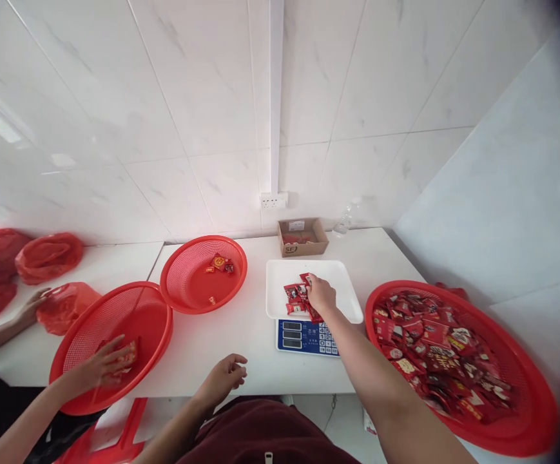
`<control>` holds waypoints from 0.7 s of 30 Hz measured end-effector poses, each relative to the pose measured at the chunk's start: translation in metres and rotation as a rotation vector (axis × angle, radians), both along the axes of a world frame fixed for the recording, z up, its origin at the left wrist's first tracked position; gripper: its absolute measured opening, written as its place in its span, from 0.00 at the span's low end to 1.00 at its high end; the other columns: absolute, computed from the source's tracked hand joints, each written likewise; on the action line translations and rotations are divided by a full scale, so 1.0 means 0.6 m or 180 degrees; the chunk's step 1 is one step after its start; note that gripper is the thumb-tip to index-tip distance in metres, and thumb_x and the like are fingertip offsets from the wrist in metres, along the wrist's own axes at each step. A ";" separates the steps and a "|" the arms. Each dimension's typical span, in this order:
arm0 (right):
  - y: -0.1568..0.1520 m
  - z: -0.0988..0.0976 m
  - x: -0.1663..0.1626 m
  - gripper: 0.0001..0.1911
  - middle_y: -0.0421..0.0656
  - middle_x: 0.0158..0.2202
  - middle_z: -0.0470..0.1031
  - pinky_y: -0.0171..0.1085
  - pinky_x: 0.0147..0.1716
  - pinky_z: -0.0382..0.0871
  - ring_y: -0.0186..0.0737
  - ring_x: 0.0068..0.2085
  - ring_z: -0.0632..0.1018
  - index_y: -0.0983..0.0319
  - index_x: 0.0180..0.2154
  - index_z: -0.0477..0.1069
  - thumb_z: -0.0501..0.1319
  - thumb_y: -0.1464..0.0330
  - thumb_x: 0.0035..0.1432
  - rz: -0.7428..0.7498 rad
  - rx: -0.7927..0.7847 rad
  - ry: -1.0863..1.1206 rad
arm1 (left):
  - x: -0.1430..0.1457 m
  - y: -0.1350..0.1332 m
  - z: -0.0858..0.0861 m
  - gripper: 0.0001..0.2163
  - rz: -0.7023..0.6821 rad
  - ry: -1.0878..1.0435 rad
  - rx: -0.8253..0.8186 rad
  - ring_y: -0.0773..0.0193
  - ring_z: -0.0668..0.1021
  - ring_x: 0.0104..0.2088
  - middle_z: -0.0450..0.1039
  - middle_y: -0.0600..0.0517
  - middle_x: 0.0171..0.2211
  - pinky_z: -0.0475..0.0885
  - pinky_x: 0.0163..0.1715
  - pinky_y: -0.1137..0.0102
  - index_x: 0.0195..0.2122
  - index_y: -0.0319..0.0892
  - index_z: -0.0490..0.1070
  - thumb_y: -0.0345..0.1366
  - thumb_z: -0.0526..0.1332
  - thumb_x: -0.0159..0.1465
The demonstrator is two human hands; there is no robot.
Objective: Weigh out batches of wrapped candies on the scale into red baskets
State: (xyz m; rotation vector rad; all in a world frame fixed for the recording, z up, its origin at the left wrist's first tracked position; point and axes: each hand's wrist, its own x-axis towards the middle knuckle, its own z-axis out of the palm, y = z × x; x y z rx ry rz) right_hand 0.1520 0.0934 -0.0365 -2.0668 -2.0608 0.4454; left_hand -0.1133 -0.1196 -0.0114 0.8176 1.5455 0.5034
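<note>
My right hand [321, 294] reaches over the white tray [342, 283] on a blue digital scale [306, 338]. Its fingers are closed on red candy packets [295, 293] that lie in a small heap on the tray. My left hand [222, 379] rests near the front edge of the white table [241, 322]. Its fingers are loosely curled and nothing shows in them. A big red basket [531, 425] full of red packets [434, 351] sits just right of the scale.
A tilted red basket [183, 293] holding a few packets leans behind another red basket [156, 325], in which a co-worker's hand [103, 365] holds packets. Their other hand [32, 306] touches a red bag [64, 306]. A cardboard box [303, 236] and a clear bottle [342, 222] stand by the wall.
</note>
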 end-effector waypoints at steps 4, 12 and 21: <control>0.017 0.004 -0.002 0.22 0.51 0.49 0.73 0.44 0.46 0.61 0.49 0.52 0.70 0.59 0.56 0.62 0.52 0.70 0.59 -0.0042 -0.0056 -0.0069 | -0.003 -0.010 0.002 0.16 -0.0042 0.0014 0.0078 0.66 0.72 0.30 0.70 0.55 0.29 0.64 0.32 0.69 0.40 0.41 0.67 0.41 0.59 0.51; 0.021 0.002 0.015 0.19 0.49 0.47 0.71 0.37 0.38 0.66 0.42 0.41 0.76 0.59 0.50 0.66 0.52 0.73 0.56 -0.0262 0.0245 0.0519 | -0.019 -0.024 0.002 0.16 -0.0043 -0.0042 0.0195 0.66 0.72 0.28 0.67 0.56 0.26 0.63 0.30 0.70 0.39 0.40 0.68 0.42 0.60 0.51; -0.016 -0.012 0.043 0.16 0.46 0.48 0.73 0.43 0.52 0.64 0.43 0.51 0.72 0.59 0.47 0.70 0.53 0.68 0.57 0.0483 0.0527 0.1142 | -0.015 -0.021 -0.005 0.17 -0.0195 -0.0056 0.0139 0.66 0.71 0.28 0.68 0.55 0.26 0.63 0.30 0.69 0.39 0.40 0.66 0.42 0.59 0.50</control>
